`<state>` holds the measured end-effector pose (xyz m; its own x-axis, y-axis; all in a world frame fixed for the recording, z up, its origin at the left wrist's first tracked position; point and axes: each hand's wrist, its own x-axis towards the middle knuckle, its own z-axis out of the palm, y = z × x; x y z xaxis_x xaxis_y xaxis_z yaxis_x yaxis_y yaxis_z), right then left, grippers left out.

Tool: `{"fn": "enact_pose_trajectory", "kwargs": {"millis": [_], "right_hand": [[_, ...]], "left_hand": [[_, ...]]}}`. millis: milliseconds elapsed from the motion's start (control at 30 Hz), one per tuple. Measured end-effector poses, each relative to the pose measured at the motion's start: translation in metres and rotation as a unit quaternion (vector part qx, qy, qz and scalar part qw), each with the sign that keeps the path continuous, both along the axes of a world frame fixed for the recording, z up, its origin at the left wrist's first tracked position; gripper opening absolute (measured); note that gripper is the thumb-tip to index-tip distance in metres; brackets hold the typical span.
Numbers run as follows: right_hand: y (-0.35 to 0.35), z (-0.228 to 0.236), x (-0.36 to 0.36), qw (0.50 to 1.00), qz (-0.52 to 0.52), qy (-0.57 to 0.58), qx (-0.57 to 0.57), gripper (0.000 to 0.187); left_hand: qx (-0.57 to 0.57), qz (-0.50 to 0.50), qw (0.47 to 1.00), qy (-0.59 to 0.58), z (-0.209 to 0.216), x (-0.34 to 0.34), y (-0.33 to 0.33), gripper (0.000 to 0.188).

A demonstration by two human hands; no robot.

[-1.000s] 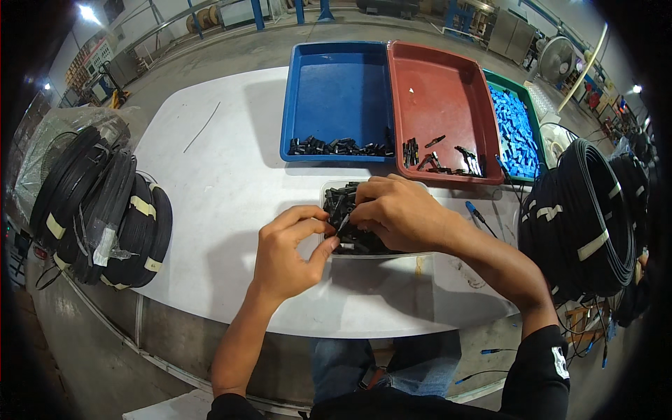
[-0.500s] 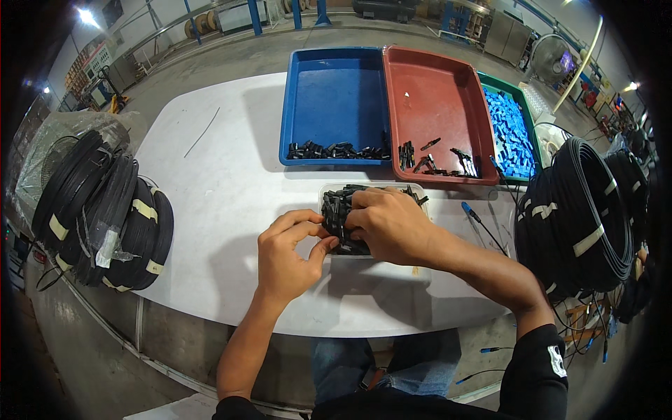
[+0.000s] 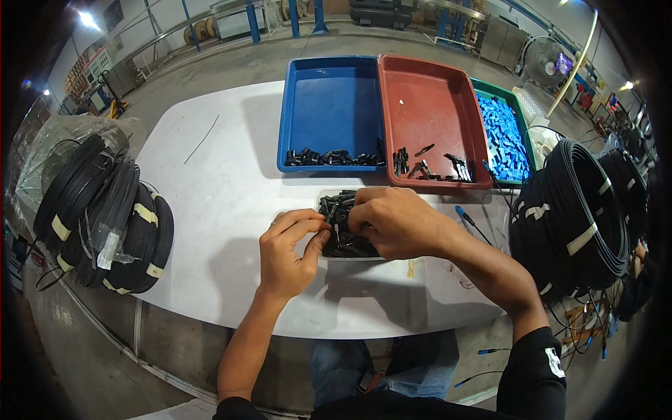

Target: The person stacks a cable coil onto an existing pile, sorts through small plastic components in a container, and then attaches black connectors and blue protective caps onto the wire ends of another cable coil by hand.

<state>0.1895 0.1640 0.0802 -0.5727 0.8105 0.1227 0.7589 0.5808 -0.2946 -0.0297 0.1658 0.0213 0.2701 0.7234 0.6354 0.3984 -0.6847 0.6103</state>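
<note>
White desk (image 3: 203, 203), tagged cable coils (image 3: 77, 203) at left
Blue tray (image 3: 332, 112), red tray (image 3: 430, 105): dark pieces (image 3: 336, 158); green tray (image 3: 493, 89): blue pieces (image 3: 502, 140). At a pale box (image 3: 350, 258) of black parts (image 3: 339, 210), right hand (image 3: 397, 222) with fingers curled, left hand (image 3: 288, 248) with fingers nearly meeting; whether holding one, I cannot tell.

We took this view from the left of two fisheye cameras worn on the person's head, above the near edge of the white table (image 3: 203, 210). We faced the lens forward and steeply down, close over the left hand (image 3: 290, 248) and the right hand (image 3: 402, 224) near the centre. We covered the cable coils at left (image 3: 77, 203) and right (image 3: 581, 217), plus the far floor (image 3: 210, 77). We recorded straight edges bending toward the rim.
</note>
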Motion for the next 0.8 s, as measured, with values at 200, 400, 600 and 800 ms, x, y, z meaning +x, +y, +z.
{"fn": "enact_pose_trajectory", "kwargs": {"millis": [200,400,600,800], "right_hand": [[0.007,-0.015,-0.014,1.000,-0.025,-0.003,0.015,0.010],[0.006,-0.008,-0.019,0.997,-0.054,-0.055,0.007,0.012],[0.012,-0.010,-0.019,0.997,-0.049,0.005,-0.060,0.016],[0.006,-0.007,-0.014,0.998,-0.056,-0.001,-0.041,0.012]], "left_hand": [[-0.020,-0.007,1.000,-0.006,-0.002,-0.001,-0.003,0.010],[-0.009,-0.011,1.000,0.011,-0.002,0.000,-0.001,0.009],[-0.025,-0.018,1.000,-0.001,-0.006,-0.001,0.000,0.009],[-0.007,-0.021,1.000,0.021,-0.001,-0.002,-0.003,0.010]]}}
